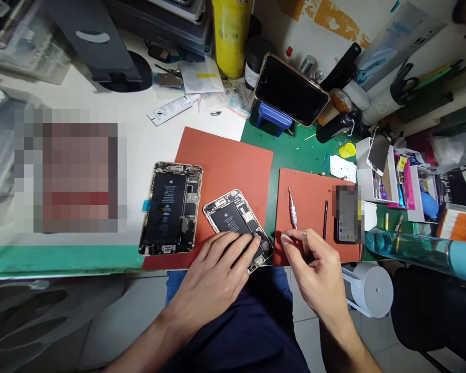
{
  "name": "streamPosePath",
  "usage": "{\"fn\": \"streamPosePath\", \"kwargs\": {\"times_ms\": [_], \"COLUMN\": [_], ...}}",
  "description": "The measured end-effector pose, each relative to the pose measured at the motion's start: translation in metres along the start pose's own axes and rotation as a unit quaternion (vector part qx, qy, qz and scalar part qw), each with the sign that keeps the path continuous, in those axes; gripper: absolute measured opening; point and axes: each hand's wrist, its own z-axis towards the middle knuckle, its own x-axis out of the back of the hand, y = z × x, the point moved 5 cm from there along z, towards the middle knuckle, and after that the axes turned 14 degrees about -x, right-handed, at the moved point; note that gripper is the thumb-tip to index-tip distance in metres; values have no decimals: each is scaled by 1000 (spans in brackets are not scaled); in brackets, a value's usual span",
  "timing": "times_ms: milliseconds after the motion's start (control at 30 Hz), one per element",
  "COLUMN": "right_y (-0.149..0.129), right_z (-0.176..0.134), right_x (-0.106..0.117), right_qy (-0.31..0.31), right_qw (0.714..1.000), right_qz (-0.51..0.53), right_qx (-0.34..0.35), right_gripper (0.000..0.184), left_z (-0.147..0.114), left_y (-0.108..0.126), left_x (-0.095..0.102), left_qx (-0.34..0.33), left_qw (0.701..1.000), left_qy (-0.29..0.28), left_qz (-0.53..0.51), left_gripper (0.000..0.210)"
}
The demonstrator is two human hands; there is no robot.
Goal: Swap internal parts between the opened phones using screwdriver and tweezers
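My left hand (pixel 221 267) lies palm down across a small opened smartphone (pixel 225 217), its fingers stretched over the lower half and hiding part of it. Black battery and circuit boards show inside that phone, which sits slanted on a red-brown mat (pixel 227 155). My right hand (pixel 316 261) is closed in a pinch above the second mat (pixel 303 181); a small brownish thing at its fingers is too unclear to name. Beside those fingers lies a silver screwdriver (pixel 293 210). A larger opened smartphone (pixel 166 207) rests left of the small one.
A black stick-like tool (pixel 325 220) and a lit phone (pixel 345 215) lie on the right mat. Behind stands a dark-screened phone (pixel 291 88) on a blue stand (pixel 274 118). A water bottle (pixel 423 254) lies at the right edge; a glue tube (pixel 173 109) lies at the back.
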Motion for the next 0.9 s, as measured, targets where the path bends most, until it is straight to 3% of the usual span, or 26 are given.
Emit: {"fn": "streamPosePath", "kwargs": {"times_ms": [200,500,667,900], "right_y": [18,28,26,24], "right_z": [-13,-16,-11,0], "right_x": [6,-15,-28,-32], "right_qy": [-9,-36,-10,15], "right_qw": [999,998,1000,1000], "right_qz": [18,37,11,4], "right_qx": [-30,-27,-2,-23], "right_gripper": [27,18,18,13], "left_z": [1,0,-1,-1], "left_y": [0,-1,-2,-3], "left_x": [3,7,6,5], "left_qx": [-7,-22,-16,-25], "left_qw": [1000,999,999,999], "left_qy": [4,14,16,22], "left_qz": [-3,-30,-40,-42], "left_gripper": [45,52,53,53]}}
